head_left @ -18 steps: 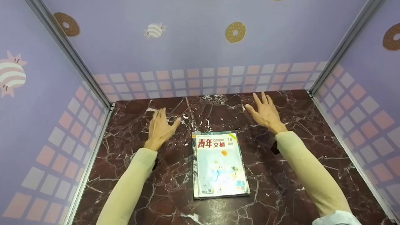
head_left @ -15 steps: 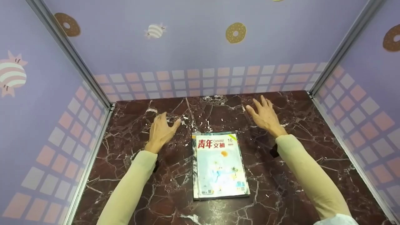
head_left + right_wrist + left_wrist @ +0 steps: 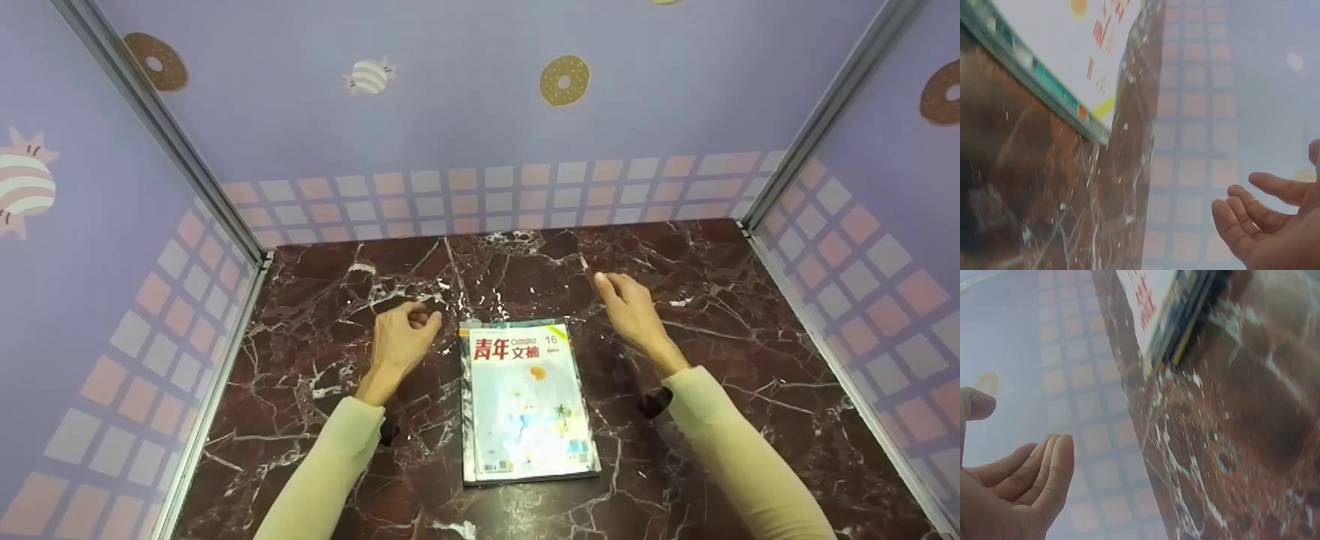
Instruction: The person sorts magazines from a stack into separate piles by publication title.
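Through the head view I look down into a booth of three purple walls; inside it is a dark marbled table with a stack of magazines lying flat on it, between my two hands. The top magazine shows a red title and the number 16, with edges of others peeking out beneath. I have the left hand just beside the stack's far left corner, fingers bent, thumb apart, gripping nothing. The right hand is off the far right corner, fingers loosely bent, likewise gripping nothing.
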`<state>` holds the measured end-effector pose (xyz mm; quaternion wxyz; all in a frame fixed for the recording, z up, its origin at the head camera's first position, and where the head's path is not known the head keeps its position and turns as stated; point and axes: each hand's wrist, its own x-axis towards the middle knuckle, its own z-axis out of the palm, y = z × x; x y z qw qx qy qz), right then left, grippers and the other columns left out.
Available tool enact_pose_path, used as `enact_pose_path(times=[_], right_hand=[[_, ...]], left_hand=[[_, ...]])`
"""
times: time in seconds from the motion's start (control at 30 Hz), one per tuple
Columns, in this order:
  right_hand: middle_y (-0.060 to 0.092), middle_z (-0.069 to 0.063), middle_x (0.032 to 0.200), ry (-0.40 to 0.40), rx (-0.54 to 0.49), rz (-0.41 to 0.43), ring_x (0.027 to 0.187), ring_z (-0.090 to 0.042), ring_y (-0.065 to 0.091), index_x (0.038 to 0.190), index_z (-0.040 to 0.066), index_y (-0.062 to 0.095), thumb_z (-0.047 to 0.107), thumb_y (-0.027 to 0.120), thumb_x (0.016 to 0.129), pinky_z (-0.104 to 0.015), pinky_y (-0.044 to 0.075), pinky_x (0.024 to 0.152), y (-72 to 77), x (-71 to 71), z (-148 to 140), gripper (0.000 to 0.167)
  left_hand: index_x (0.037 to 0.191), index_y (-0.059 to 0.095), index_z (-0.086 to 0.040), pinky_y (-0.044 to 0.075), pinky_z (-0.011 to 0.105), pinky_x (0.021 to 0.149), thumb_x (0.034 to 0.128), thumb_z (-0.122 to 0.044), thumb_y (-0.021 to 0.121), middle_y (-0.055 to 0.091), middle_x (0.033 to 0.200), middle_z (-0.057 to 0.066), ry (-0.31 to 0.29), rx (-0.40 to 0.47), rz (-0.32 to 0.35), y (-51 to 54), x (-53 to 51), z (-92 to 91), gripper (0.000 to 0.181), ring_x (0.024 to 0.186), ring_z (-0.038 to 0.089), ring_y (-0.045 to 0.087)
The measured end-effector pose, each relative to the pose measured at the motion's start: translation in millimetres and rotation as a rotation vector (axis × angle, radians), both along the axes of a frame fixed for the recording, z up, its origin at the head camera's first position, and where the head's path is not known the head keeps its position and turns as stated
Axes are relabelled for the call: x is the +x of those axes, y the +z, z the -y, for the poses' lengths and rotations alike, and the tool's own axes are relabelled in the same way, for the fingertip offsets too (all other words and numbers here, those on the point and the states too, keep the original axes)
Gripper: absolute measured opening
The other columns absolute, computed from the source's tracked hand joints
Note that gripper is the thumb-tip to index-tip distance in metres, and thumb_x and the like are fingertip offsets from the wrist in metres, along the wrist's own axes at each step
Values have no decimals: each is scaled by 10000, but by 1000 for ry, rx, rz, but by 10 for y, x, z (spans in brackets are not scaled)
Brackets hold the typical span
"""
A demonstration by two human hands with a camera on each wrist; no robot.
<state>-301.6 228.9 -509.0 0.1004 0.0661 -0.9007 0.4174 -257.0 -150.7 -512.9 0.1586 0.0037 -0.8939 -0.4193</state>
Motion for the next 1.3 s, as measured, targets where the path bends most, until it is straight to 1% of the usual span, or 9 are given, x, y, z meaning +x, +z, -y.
enact_pose_path(times=[0.1,0.23,0.37,0.47,0.6,0.73,0.87,1.03,1.3], right_hand=[[724,-219,1008,-20,-30,5,868,-288,683,1171,-47,746,291,522,1153,-379,537,817,-12,141,42,406],[734,-186,885,-18,-84,30,679,-162,672,1136,-21,769,248,582,1129,-247,531,653,-96,340,76,328],[739,-152,834,-21,-134,52,610,-79,633,1106,-1,789,191,648,1094,-209,523,584,-217,552,111,239],[736,-148,817,-23,-154,62,572,-53,610,1085,1,796,160,693,1067,-210,524,549,-297,702,126,190],[760,-153,871,-28,-163,80,595,-55,632,1096,4,795,140,731,1043,-209,551,561,-356,861,117,159],[783,-143,923,-28,-155,102,636,-124,674,1125,15,790,147,765,1022,-217,557,574,-380,973,98,169],[781,-115,894,-32,-135,108,656,-131,673,1108,20,790,150,807,988,-215,541,567,-427,1060,107,178],[762,-79,854,-51,-152,141,691,-54,636,1081,1,788,136,847,944,-200,533,593,-506,1181,163,201],[738,-31,820,-59,-127,177,704,-49,616,1059,7,795,164,895,904,-193,508,671,-639,1341,238,243]], left_hand=[[1058,818,17,631,456,823,937,-233,789,825,885,131,-15,9,0,-11,102,-73,279,790,272,782],[1134,802,27,635,439,832,941,-258,796,824,888,112,-15,54,53,-49,249,-154,344,787,232,785],[1231,771,34,631,432,874,934,-273,815,824,909,93,-9,110,145,-104,405,-212,429,791,180,773],[1239,769,27,626,437,883,927,-300,822,827,920,88,-17,110,186,-127,514,-242,455,794,174,768],[1137,802,4,622,431,838,924,-364,816,828,887,81,-14,70,190,-152,645,-280,425,789,198,770],[1080,813,-13,609,427,813,926,-412,807,824,852,56,0,40,208,-196,770,-321,427,789,210,770],[1092,804,10,616,461,835,912,-405,811,824,846,65,12,34,216,-259,888,-366,453,799,222,785],[1096,798,44,621,478,832,893,-380,830,820,820,63,17,33,237,-339,1016,-422,471,785,224,780],[1155,771,80,634,451,749,799,-328,892,797,769,47,-26,-25,223,-431,1139,-535,555,716,203,753]])
